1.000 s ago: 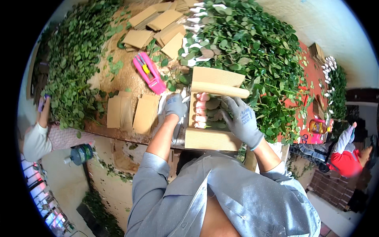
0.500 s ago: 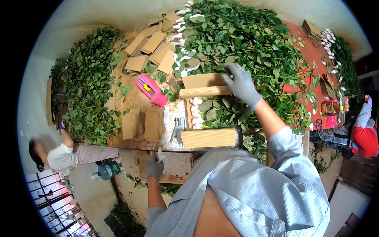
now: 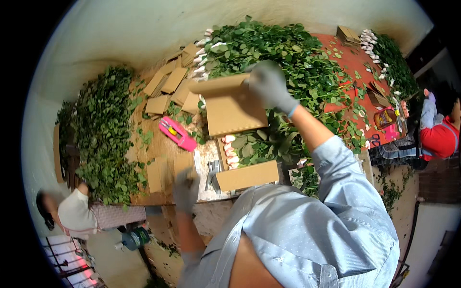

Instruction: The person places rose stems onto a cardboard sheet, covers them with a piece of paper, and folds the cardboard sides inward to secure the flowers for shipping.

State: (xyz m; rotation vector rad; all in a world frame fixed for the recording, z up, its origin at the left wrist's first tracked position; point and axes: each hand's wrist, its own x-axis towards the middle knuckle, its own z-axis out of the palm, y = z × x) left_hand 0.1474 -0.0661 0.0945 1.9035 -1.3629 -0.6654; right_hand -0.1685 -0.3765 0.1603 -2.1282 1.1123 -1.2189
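My right hand (image 3: 270,87), in a grey glove and blurred, grips the right end of a corrugated cardboard sheet (image 3: 235,113). The sheet is raised and bent over a row of pale pink rose heads (image 3: 230,152) with leafy stems (image 3: 269,144). Nearer me, a cardboard flap (image 3: 247,176) stands along the front of these roses. My left hand (image 3: 185,189), also gloved and smeared by motion, is at the near edge of a small stack of cardboard pieces (image 3: 183,162); its fingers cannot be made out clearly. A grey metal fitting (image 3: 212,175) lies beside the roses.
A bright pink tool with a yellow part (image 3: 176,133) lies left of the sheet. Cardboard pieces (image 3: 174,80) and large leafy rose piles (image 3: 264,43) cover the far table. Another pile (image 3: 103,129) is at left. One person (image 3: 79,211) stands left, another (image 3: 442,129) right.
My right hand has lifted the cardboard sheet, which now opens out over the roses. My left hand has moved up from below the table edge to the small cardboard stack. The view has shifted.
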